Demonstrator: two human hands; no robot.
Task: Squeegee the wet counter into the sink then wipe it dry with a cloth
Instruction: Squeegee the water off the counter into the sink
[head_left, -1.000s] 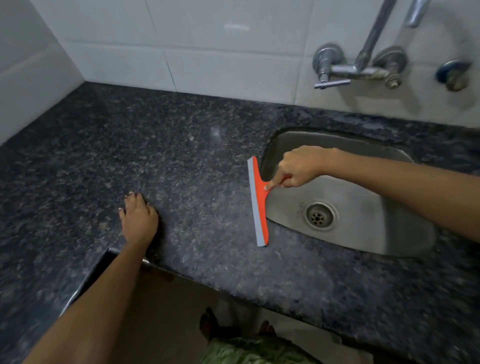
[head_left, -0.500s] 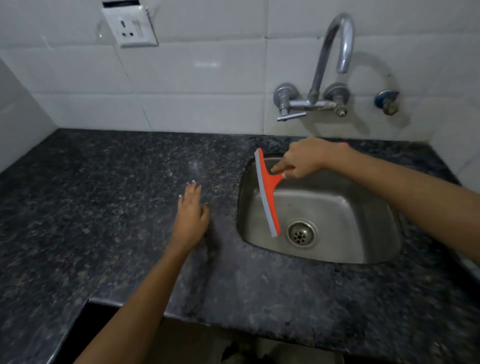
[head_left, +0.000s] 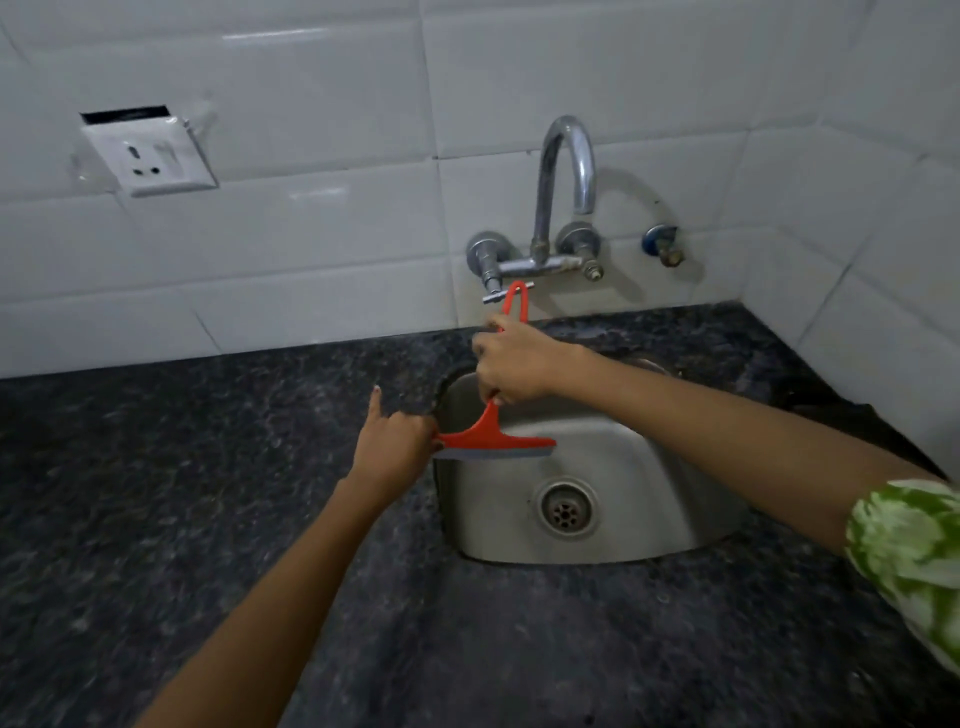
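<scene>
An orange squeegee (head_left: 493, 441) with a grey rubber blade hangs over the steel sink (head_left: 649, 493), blade level and handle pointing up toward the tap. My right hand (head_left: 514, 366) grips its handle; the handle's loop sticks out above my fist. My left hand (head_left: 392, 441) pinches the left end of the blade at the sink's left rim, one finger raised. The dark speckled granite counter (head_left: 208, 493) surrounds the sink. No cloth is in view.
A chrome tap (head_left: 563, 171) with two valves is mounted on the white tiled wall above the sink. A white wall socket (head_left: 150, 156) sits at upper left. A small blue valve (head_left: 660, 241) is right of the tap. The counter's front edge lies below the frame.
My right hand lifted the squeegee off the counter edge and turned it so the blade lies level over the sink. My left hand left the counter and took hold of the blade's left end.
</scene>
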